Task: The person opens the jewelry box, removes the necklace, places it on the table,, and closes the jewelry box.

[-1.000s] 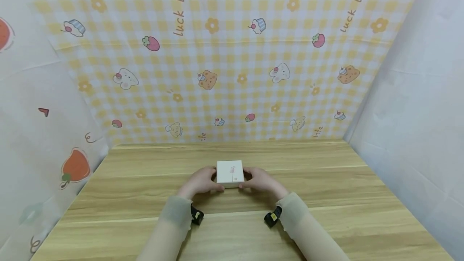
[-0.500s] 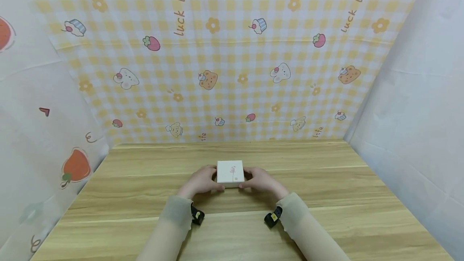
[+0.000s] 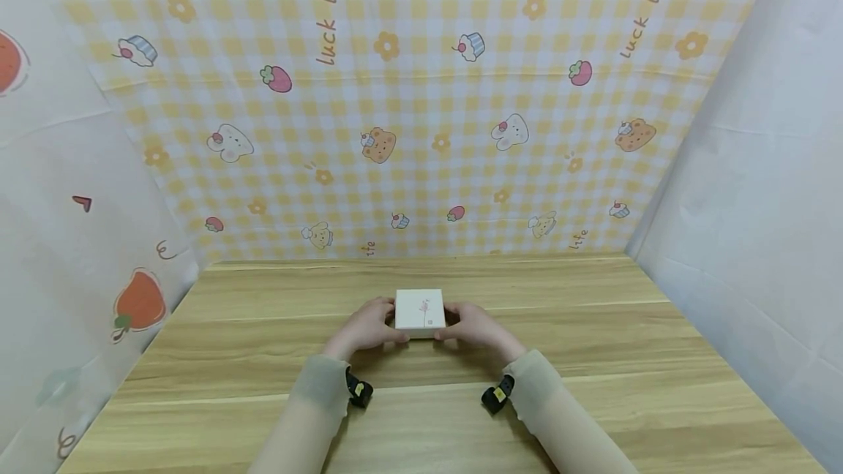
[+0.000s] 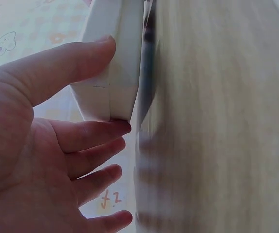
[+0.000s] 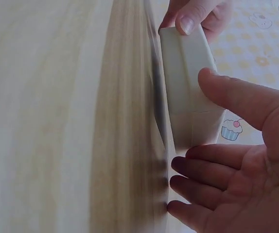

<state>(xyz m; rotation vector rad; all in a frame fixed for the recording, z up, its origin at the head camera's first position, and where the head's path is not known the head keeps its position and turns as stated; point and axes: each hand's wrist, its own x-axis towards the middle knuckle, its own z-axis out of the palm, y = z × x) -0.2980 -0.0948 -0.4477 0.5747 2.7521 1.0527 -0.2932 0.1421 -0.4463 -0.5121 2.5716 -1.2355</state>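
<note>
Between both hands is a small white lidded box with a thin pink flower drawing on its top. My left hand grips its left end, the thumb on the near side and the index finger against the end face in the left wrist view. The right hand holds the opposite end the same way; its other fingers stretch out below the box in the right wrist view. A narrow gap shows between the box's underside and the table in both wrist views. The far side of the box is hidden.
The wooden table extends around the hands. A yellow checked cloth hangs behind its far edge, with white cloths at left and right. Each wrist wears a black strapped camera.
The box has shifted slightly up and away in the head view during the last half second, both hands staying on its ends. Before that it was nearly still.
</note>
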